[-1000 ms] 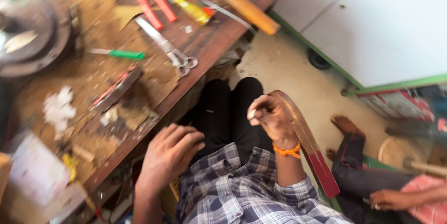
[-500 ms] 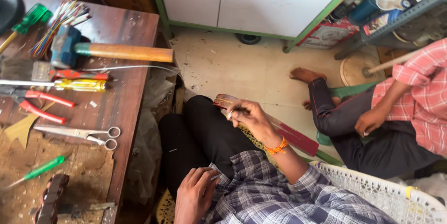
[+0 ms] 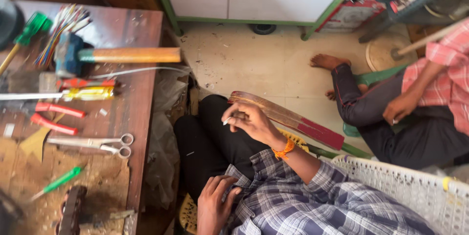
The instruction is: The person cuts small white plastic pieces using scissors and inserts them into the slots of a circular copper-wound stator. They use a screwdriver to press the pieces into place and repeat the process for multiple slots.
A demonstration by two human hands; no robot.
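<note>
The view is sitting almost as it did half a second ago, only a little closer and steadier, and the right hand (image 3: 251, 122) is still holding the long flat wooden strip (image 3: 288, 118) over the lap, its fingers curled closed around the strip's near end, with a small pale sliver showing at the fingertips. The strip, brown with a red far end, is lying slanted out to the right across the dark trousers, in much the same place as before. The left hand (image 3: 215, 210) is resting on the checked shirt near the thigh, fingers loosely bent and gripping nothing, slightly higher in view than earlier. An orange wristband (image 3: 284, 149) is circling the right wrist. To the left, the workbench (image 3: 141, 103) is carrying a hammer (image 3: 115, 55), scissors (image 3: 97, 143), red-handled pliers (image 3: 53, 117) and a green-handled screwdriver (image 3: 61, 181). A white plastic basket (image 3: 415, 191) is standing just beside the person's right arm. Another person's hand (image 3: 398, 110) is resting on a dark-trousered knee well apart, bare foot (image 3: 327, 61) on the pale floor.
</note>
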